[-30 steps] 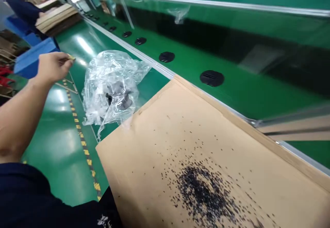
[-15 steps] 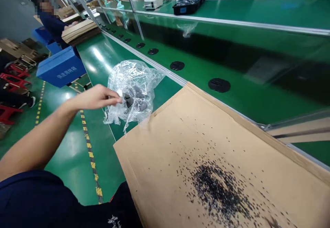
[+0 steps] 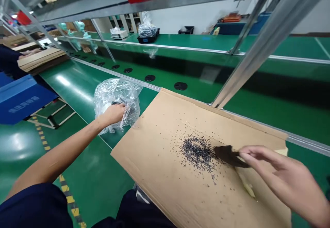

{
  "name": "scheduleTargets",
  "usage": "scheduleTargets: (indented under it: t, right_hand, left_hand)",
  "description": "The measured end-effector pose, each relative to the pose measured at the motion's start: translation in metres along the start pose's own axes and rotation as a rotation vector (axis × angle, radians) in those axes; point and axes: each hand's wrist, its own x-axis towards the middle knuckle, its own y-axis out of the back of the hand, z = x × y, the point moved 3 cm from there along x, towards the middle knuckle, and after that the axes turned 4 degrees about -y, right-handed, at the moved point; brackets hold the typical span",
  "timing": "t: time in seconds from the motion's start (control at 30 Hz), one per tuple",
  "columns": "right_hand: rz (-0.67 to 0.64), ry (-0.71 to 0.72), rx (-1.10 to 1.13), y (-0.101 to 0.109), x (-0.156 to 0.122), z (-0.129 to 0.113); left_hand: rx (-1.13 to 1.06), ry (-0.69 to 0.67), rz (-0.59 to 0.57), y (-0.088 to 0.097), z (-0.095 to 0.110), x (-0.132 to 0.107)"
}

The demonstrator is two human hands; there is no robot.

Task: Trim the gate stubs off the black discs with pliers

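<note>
My left hand (image 3: 115,114) is inside a clear plastic bag (image 3: 109,89), fingers curled in among dark pieces. What they grip is hidden by the film and the hand itself. On the right, my right hand (image 3: 278,176) pinches a thin black flat piece (image 3: 230,155) between thumb and fingers. Motion blurs this piece, so its exact shape is unclear. It hovers at the right edge of a pile of tiny black bits (image 3: 197,152), which lies scattered over a brown cardboard sheet (image 3: 154,142). Under that hand, a narrow yellowish strip (image 3: 249,188) is partly visible on the cardboard.
Black discs (image 3: 180,85) lie in a row along the green belt (image 3: 247,107) behind the cardboard. A slanted metal post (image 3: 247,59) rises at the right rear. At left, a blue box (image 3: 20,100) stands beside the bench, near a person's dark sleeve (image 3: 10,61).
My left hand has gone from the bag's near edge into it. My right hand has come into view holding the black piece. The view has swung to the right and up.
</note>
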Motion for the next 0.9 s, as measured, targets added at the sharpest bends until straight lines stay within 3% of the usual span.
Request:
scheduleTargets:
  t: [0.1, 0.2, 0.33, 0.43, 0.5, 0.57, 0.63, 0.67, 0.7, 0.73, 0.8, 0.83, 0.9]
  right_hand:
    - [-0.115, 0.034, 0.172, -0.026, 0.002, -0.016]
    - [-0.143, 0.010, 0.355, -0.048, -0.003, -0.025]
    - [-0.124, -0.256, 0.723, -0.064, -0.013, -0.016]
    - [-0.132, -0.453, 0.966, -0.071, -0.021, -0.004]
    - [-0.148, -0.502, 1.045, -0.074, -0.024, 0.001]
    - [-0.153, -0.512, 1.069, -0.079, -0.026, 0.005]
    - [-0.154, -0.502, 1.068, -0.086, -0.028, 0.006]
    - [-0.159, -0.487, 1.063, -0.090, -0.028, 0.004]
    - [-0.167, -0.464, 1.055, -0.094, -0.028, 0.001]
    - [-0.179, -0.435, 1.048, -0.098, -0.028, -0.003]
    - [-0.218, -0.373, 1.025, -0.103, -0.030, -0.013]
    - [-0.232, -0.343, 1.006, -0.104, -0.031, -0.018]
    - [-0.215, -0.299, 0.958, -0.103, -0.034, -0.025]
  left_hand:
    - [-0.017, 0.020, 0.042, -0.004, 0.003, 0.001]
    - [-0.056, 0.050, 0.128, -0.004, 0.003, 0.002]
    - [-0.106, 0.066, 0.302, 0.005, -0.004, -0.011]
    - [-0.113, 0.104, 0.468, 0.021, -0.017, -0.037]
    - [-0.114, 0.161, 0.619, 0.038, -0.024, -0.061]
    - [-0.165, 0.194, 0.882, 0.058, -0.019, -0.085]
    - [-0.401, 0.101, 1.191, 0.076, 0.003, -0.101]
    - [-0.613, 0.000, 1.253, 0.081, 0.021, -0.102]
    - [-0.860, -0.137, 1.234, 0.083, 0.044, -0.097]
    - [-1.085, -0.275, 1.113, 0.082, 0.072, -0.088]
    - [-1.399, -0.503, 0.766, 0.076, 0.137, -0.064]
    - [-1.512, -0.585, 0.592, 0.071, 0.169, -0.053]
    - [-1.654, -0.640, 0.402, 0.061, 0.219, -0.035]
